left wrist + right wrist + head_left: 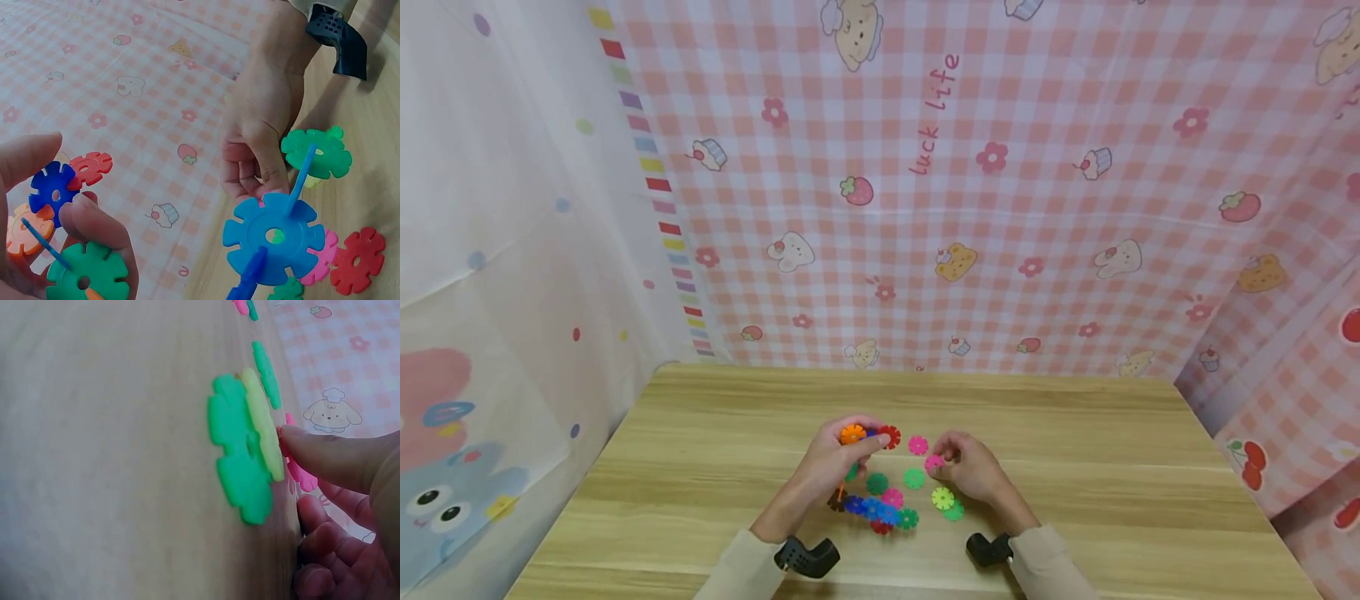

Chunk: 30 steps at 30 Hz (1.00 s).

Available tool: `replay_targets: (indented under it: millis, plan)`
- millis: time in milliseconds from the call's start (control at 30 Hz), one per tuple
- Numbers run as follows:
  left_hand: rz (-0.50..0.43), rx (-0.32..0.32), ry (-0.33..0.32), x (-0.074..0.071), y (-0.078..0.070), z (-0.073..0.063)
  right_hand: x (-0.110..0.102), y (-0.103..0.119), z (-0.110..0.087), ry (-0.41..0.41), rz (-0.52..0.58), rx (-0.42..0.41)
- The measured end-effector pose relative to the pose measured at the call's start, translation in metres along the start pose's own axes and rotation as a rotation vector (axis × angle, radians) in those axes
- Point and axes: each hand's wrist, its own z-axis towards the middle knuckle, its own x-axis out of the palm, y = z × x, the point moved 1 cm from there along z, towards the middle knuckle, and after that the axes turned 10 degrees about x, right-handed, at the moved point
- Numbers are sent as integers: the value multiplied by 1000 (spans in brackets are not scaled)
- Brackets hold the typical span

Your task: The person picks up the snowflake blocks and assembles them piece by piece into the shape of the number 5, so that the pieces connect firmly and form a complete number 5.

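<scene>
My left hand (pixel 829 460) grips a string of joined plastic snowflake discs, with an orange disc (pixel 852 434), a dark blue disc (pixel 52 194) and a red disc (pixel 890 437) near the thumb. A green disc (pixel 87 272) and a light blue disc (pixel 274 237) also show close to the left wrist camera; how they link up is partly hidden by the fingers. Between its thumb and fingers, my right hand (pixel 976 471) pinches a pink disc (pixel 934 463) low over the table. Another pink disc (pixel 917 446) lies between the hands.
Right of centre, a yellow disc (pixel 942 498) overlaps a green one (pixel 240 450) on the wooden table (pixel 1112 467). Several blue discs (pixel 872 509), a dark green disc (pixel 907 519) and a brown disc (pixel 837 500) are nearer me. A checked cloth (pixel 970 317) hangs behind the table.
</scene>
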Motion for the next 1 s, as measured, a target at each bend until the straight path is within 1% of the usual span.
replay_targets:
  millis: [133, 233, 333, 433, 533, 600, 700, 833, 1000]
  plan:
    - [-26, -10, 4, 1, -1, 0, 0, 0, -1, -3, 28, -10]
    - [-37, -15, 2, 1, -2, -1, 0, -1, -2, 4, 65, -35]
    - [-40, -17, -2, 2, -2, -1, 0, -3, -3, 14, 98, -44]
    - [-50, -20, -7, 2, -1, 0, -2, -4, -3, 20, 123, -41]
    - [-62, -23, -9, 3, 0, 0, -5, -5, -3, 7, 125, -42]
    - [-67, -28, -12, 3, 0, 0, -7, -5, -4, -5, 133, -26]
    - [-71, -37, -16, 3, 1, 0, -10, -4, -6, 5, 193, 16]
    - [-83, -49, -25, 3, 1, 0, -14, 4, -10, 47, 300, 57]
    - [-82, -45, -43, 4, 1, 1, -20, 20, -20, 98, 385, 35]
